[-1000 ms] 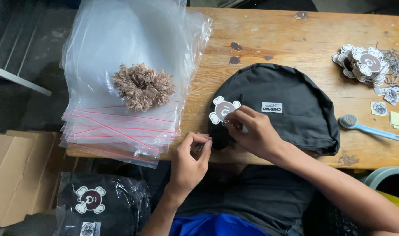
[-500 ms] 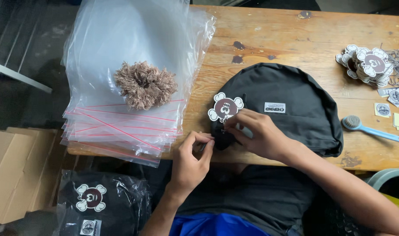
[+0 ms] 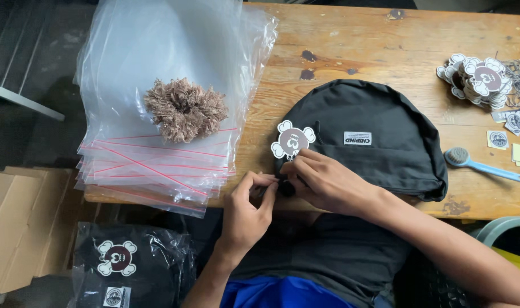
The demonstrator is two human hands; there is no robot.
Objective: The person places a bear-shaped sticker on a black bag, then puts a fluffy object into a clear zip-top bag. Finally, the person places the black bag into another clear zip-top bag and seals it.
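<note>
Fingertips of the left hand [image 3: 246, 208] and right hand [image 3: 323, 181] are pinched together on the near edge of a soft black fabric cap [image 3: 374, 137], which is laid flat on the worn wooden table [image 3: 385, 45], crown pointed away. A flower-shaped brown-and-white card tag [image 3: 293, 140] is seen just above the fingers. Stacked clear zip bags [image 3: 157, 114] are topped by a fuzzy brown pompom [image 3: 185, 109].

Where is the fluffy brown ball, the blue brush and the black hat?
Fluffy brown ball [image 3: 185, 109], head view, middle of the fluff.
Blue brush [image 3: 488, 166], head view, on its handle.
Black hat [image 3: 380, 120], head view, top of the crown.
</note>
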